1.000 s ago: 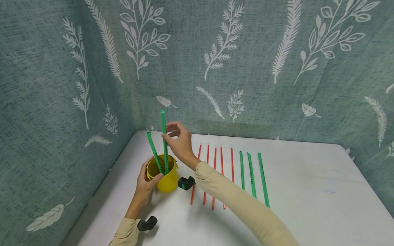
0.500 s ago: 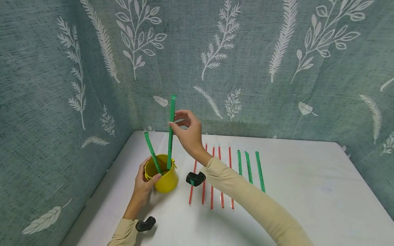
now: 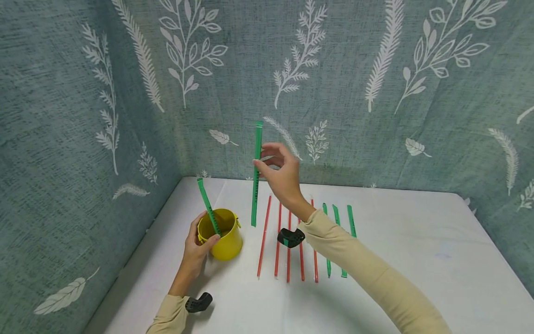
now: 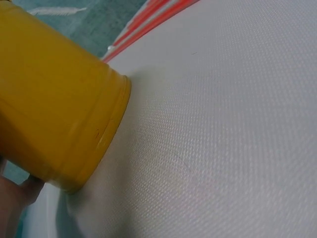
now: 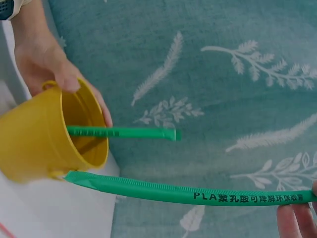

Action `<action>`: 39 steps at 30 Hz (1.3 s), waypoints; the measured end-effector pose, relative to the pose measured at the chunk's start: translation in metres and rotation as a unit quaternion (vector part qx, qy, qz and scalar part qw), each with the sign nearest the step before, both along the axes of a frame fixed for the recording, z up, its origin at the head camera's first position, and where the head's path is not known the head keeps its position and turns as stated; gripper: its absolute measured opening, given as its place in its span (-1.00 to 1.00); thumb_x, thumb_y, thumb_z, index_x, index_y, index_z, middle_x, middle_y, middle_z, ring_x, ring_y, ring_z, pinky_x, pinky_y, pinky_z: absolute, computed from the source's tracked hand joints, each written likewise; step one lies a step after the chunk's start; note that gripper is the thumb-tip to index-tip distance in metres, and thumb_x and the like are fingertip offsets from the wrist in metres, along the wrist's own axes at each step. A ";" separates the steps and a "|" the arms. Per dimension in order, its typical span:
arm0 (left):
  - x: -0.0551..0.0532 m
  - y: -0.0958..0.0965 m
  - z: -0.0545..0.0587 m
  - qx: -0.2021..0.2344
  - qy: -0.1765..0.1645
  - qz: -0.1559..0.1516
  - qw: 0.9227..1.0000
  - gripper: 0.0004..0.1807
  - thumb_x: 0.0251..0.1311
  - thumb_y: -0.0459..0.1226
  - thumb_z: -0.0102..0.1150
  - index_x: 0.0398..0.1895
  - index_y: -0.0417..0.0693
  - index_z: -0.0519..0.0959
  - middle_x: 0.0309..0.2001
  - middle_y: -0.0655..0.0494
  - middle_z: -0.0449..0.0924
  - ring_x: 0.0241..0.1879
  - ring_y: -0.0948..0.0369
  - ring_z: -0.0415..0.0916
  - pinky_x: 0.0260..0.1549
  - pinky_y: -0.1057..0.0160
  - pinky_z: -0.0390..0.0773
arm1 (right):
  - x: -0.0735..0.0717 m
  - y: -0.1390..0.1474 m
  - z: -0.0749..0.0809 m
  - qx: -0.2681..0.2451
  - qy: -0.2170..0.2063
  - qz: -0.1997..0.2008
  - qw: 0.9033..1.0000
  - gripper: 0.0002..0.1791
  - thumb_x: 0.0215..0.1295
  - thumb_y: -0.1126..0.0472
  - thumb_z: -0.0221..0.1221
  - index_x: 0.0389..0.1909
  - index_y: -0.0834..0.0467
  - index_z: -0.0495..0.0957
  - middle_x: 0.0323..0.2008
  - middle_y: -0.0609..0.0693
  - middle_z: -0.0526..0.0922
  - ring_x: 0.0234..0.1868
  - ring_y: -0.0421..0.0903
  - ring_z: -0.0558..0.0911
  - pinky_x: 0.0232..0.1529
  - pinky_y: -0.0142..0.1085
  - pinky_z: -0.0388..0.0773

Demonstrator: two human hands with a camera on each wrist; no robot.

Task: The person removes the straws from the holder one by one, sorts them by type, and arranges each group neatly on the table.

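A small yellow bucket stands upright on the table, also in the left wrist view. My left hand holds it by the near left side, thumb at the rim. One green-wrapped straw leans inside the bucket. Up in the air, right of the bucket, my right hand pinches another green-wrapped straw between thumb and fingers, nearly upright. Its lower end is apart from the bucket. Printed lettering shows on this straw's wrapper in the right wrist view.
On the white table, several red straws lie in a row right of the bucket. Three green-wrapped straws lie beyond them, partly behind my right sleeve. A patterned cloth hangs behind the table.
My right hand has lifted the green-wrapped straw up out of the bucket and carried it to the right. The left hand and bucket have stayed in place.
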State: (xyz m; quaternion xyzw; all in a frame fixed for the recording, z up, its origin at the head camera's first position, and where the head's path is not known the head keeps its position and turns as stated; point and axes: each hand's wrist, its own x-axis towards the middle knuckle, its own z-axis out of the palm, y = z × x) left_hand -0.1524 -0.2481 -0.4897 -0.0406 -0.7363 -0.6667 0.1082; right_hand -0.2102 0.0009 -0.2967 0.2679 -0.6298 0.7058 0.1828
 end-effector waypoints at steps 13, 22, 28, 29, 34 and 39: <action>0.002 -0.001 0.006 0.005 0.000 0.002 1.000 -0.23 0.19 -0.44 0.11 0.44 0.10 0.07 0.22 0.05 0.20 0.13 0.13 0.22 0.02 0.49 0.39 | -0.005 0.039 -0.007 0.009 -0.005 -0.026 1.000 -0.62 0.14 0.53 0.20 0.01 0.48 0.43 -0.20 0.40 0.50 -0.32 0.27 0.54 -0.36 0.06 0.60; 0.000 0.002 0.005 0.008 0.001 -0.006 1.000 -0.23 0.19 -0.45 0.11 0.44 0.06 0.06 0.23 0.03 0.20 0.12 0.14 0.23 0.03 0.49 0.38 | -0.005 0.073 -0.019 0.037 -0.038 -0.061 0.997 -0.60 0.16 0.50 0.19 0.04 0.46 0.44 -0.15 0.38 0.50 -0.34 0.06 0.55 -0.35 0.02 0.61; 0.001 0.004 0.002 0.016 0.003 -0.007 1.000 -0.24 0.20 -0.45 0.11 0.44 0.08 0.07 0.23 0.03 0.21 0.13 0.14 0.23 0.04 0.48 0.38 | -0.004 0.092 -0.024 0.049 -0.051 -0.080 0.994 -0.59 0.16 0.50 0.20 0.06 0.45 0.44 -0.16 0.38 0.52 -0.34 0.05 0.57 -0.39 -0.11 0.63; 0.001 0.005 0.002 0.016 0.003 -0.009 1.000 -0.23 0.20 -0.44 0.10 0.44 0.08 0.06 0.24 0.03 0.20 0.14 0.14 0.23 0.05 0.48 0.37 | -0.004 0.095 -0.025 0.051 -0.054 -0.083 0.994 -0.59 0.15 0.49 0.21 0.06 0.44 0.45 -0.16 0.37 0.52 -0.35 0.03 0.57 -0.39 -0.08 0.62; 0.001 0.004 0.003 0.007 -0.005 -0.006 1.000 -0.23 0.22 -0.43 0.10 0.45 0.11 0.04 0.26 0.05 0.18 0.15 0.16 0.21 0.05 0.49 0.36 | -0.002 0.106 -0.029 0.063 -0.058 -0.092 0.992 -0.59 0.16 0.49 0.20 0.06 0.44 0.45 -0.16 0.38 0.52 -0.35 0.04 0.58 -0.36 0.06 0.58; 0.004 0.005 0.010 0.000 -0.017 -0.002 1.000 -0.23 0.22 -0.45 0.08 0.46 0.05 0.02 0.27 0.01 0.17 0.14 0.16 0.20 0.03 0.51 0.37 | -0.001 0.117 -0.034 0.071 -0.070 -0.104 0.990 -0.59 0.16 0.48 0.21 0.07 0.44 0.45 -0.14 0.37 0.52 -0.36 -0.04 0.59 -0.40 -0.05 0.61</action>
